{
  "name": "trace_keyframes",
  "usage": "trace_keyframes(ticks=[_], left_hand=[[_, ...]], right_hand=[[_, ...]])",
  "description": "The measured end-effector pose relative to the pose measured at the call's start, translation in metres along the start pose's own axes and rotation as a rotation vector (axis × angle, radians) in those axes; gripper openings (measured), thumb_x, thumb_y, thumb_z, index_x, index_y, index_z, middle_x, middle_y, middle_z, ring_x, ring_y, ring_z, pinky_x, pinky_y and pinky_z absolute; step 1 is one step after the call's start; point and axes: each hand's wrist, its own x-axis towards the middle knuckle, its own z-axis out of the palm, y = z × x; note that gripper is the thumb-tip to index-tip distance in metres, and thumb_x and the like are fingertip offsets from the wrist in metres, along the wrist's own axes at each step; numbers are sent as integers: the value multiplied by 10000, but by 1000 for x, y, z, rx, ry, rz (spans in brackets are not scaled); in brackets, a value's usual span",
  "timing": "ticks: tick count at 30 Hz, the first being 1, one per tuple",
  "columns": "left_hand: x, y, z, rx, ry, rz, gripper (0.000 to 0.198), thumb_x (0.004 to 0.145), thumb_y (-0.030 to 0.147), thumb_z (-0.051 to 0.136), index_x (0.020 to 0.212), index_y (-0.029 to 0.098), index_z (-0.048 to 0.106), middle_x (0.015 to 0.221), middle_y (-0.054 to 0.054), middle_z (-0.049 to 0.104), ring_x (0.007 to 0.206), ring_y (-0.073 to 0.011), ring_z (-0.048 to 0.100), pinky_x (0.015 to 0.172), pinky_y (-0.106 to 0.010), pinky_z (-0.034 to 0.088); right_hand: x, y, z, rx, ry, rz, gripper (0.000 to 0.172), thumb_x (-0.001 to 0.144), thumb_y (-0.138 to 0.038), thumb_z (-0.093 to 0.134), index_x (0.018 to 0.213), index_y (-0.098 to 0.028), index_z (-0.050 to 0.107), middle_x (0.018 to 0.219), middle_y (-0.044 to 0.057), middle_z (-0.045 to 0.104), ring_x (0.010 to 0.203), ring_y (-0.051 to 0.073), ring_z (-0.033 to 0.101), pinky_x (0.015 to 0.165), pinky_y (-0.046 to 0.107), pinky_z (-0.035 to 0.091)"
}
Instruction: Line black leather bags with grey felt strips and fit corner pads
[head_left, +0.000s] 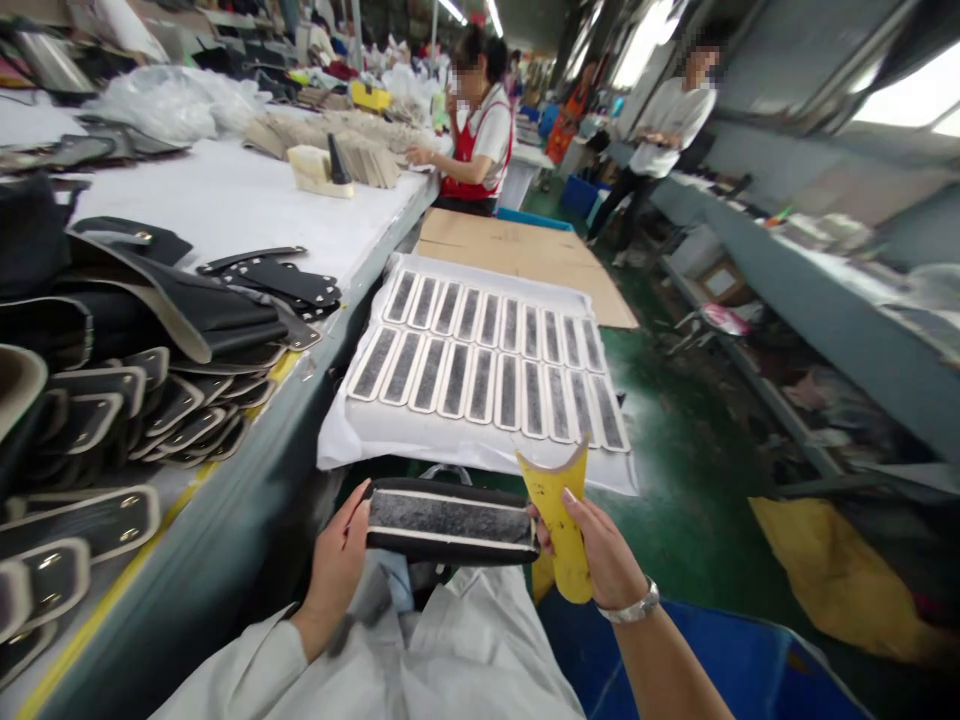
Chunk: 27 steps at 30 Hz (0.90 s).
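Observation:
My left hand (337, 565) grips the left end of a black strap piece (450, 520) with pale edging and a grey glued face. My right hand (604, 555) holds the strap's right end and also pinches a yellow scraper card (559, 510) that stands upright. Both hands hover above my lap, which is covered by a whitish cloth (465, 650). Just beyond the strap lies a white sheet (420, 435) bearing two rows of similar glued strips (487, 370).
A long white worktable (247, 205) runs along the left, stacked with black strap pieces (135, 400). Cardboard (517, 250) lies past the sheet. A person in a red apron (480, 135) works at the table's far end; another person (667, 120) stands further right. Green floor and a grey bench lie on the right.

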Motion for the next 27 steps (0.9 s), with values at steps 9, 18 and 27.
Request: trace_keyframes(ticks=[9, 18, 27], left_hand=[[4, -11, 6, -35, -32, -231, 577, 766, 592, 451, 1181, 220, 599, 1248, -35, 591, 1203, -261, 491, 1076, -391, 322], [2, 1, 7, -86, 6, -134, 569, 802, 544, 466, 1200, 157, 587, 1273, -74, 569, 1206, -234, 490, 1065, -338, 338], [2, 4, 6, -133, 4, -151, 496, 854, 465, 455, 1224, 154, 565, 1287, -79, 557, 1216, -216, 478, 1065, -327, 334]], right_hand=[[127, 12, -91, -1370, 111, -264, 539, 681, -150, 511, 1218, -102, 501, 1030, 119, 564, 927, 199, 554, 842, 294, 426], [229, 70, -26, -1569, -281, -361, 575, 778, -316, 608, 1315, -214, 429, 1129, 100, 506, 1031, 212, 504, 926, 302, 374], [238, 47, -30, -1723, -272, -414, 591, 759, -461, 634, 1300, -269, 489, 1346, 129, 406, 1216, 325, 358, 1015, 463, 231]])
